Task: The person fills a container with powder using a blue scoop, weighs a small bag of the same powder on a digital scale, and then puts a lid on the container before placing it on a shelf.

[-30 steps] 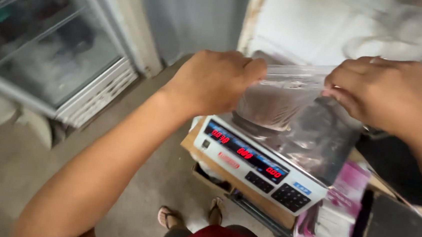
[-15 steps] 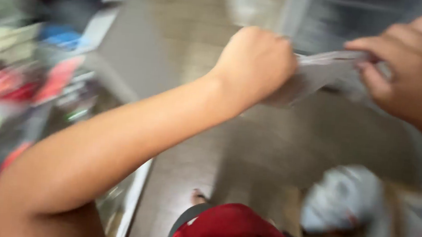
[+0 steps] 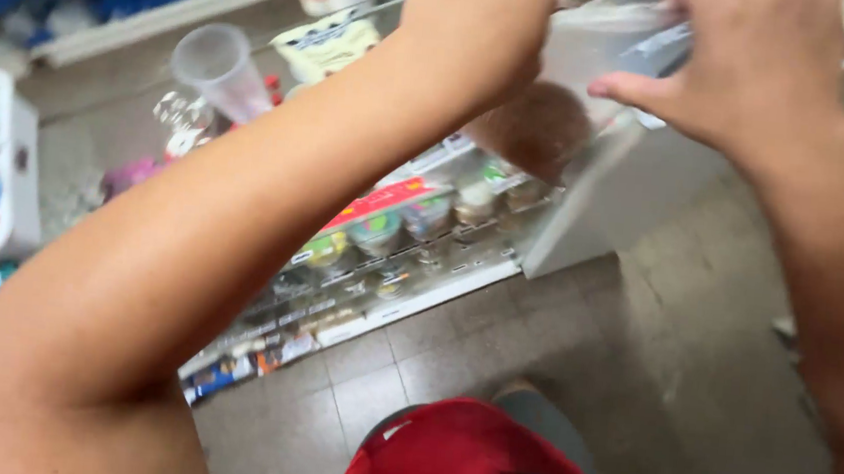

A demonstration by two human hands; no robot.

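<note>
I'm gripping a clear plastic bag point(image 3: 597, 50) of brown stuff with my left hand point(image 3: 480, 11) and right hand point(image 3: 746, 72), both pinching its top, above a glass display case point(image 3: 390, 255).

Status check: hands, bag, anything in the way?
Both hands up: left hand and right hand gripping clear plastic bag. Brown contents hang inside. Glass display case below, not touching.

left hand point(image 3: 479, 21) raised, fisted | right hand point(image 3: 747, 62) raised, pinching
</note>
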